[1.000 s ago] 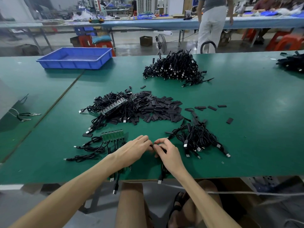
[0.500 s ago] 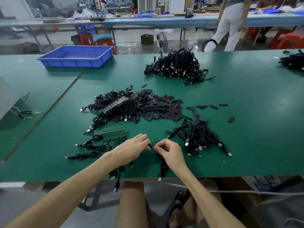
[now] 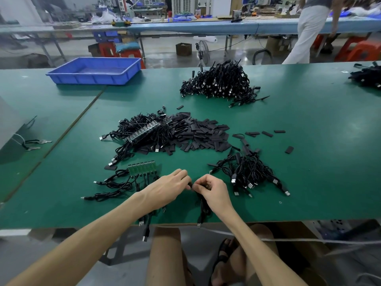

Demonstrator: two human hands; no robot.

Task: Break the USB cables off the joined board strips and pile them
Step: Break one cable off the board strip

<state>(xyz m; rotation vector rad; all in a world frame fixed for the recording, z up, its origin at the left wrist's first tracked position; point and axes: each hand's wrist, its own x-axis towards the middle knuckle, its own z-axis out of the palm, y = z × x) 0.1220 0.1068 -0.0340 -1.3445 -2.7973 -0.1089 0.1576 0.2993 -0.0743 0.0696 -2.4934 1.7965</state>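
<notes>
On my green desk (image 3: pixel 309 162), the blue plastic tray (image 3: pixel 90 79) sits far left, the big heap of black USB cables (image 3: pixel 218 83) far centre. Mid-desk, flat black rectangular pieces (image 3: pixel 202 135) touch a cable tangle (image 3: pixel 142 131) on their left. The green joined board strip (image 3: pixel 142 168) lies just beyond my left hand (image 3: pixel 167 188), and a smaller cable pile (image 3: pixel 251 170) lies right of my right hand (image 3: pixel 212 190) (both pinch one black cable (image 3: pixel 203 207) near the front edge).

The green table (image 3: pixel 309 162) was lit evenly from above; a soft shadow was cast by the blue tray (image 3: pixel 61 76). Frame edges were bowed and the background blurred.
</notes>
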